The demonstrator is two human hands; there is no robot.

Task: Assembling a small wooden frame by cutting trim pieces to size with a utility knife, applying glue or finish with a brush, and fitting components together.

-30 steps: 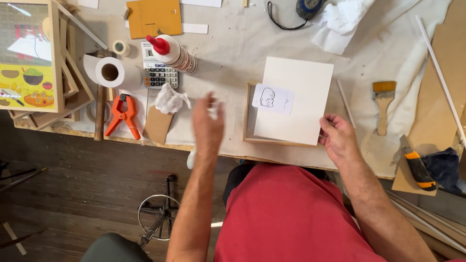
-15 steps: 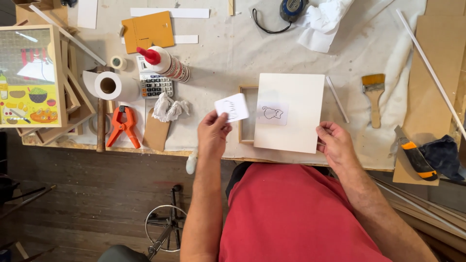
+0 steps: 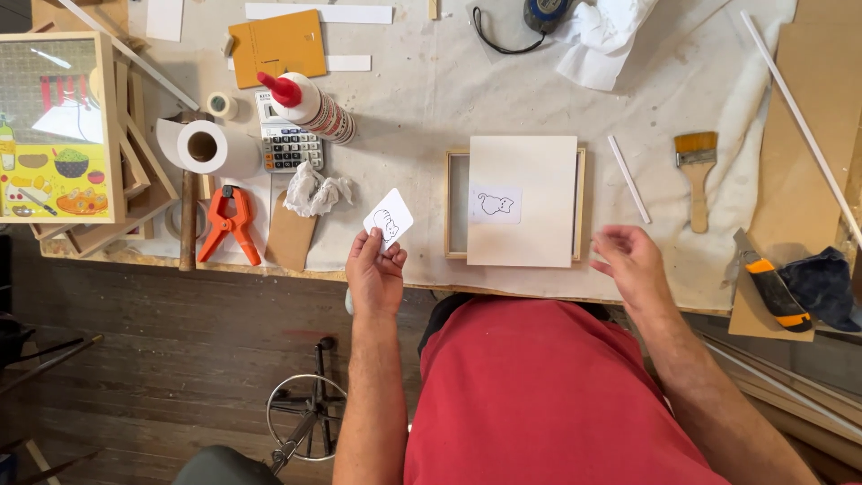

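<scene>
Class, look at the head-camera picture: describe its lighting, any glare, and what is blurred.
Head view: soft, even light with faint shadows; pale glare on the glass of the framed picture; the right hand is slightly motion-blurred, while the left hand and its small cat card stay sharp; the table edge bows a little, wide-lens distortion.

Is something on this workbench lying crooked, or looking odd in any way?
Yes. The white rectangular board lies off-centre on the light wooden frame, leaving its left side uncovered. A crumpled white tissue lies beside the grey calculator. Nothing looks spilled or broken.
</scene>
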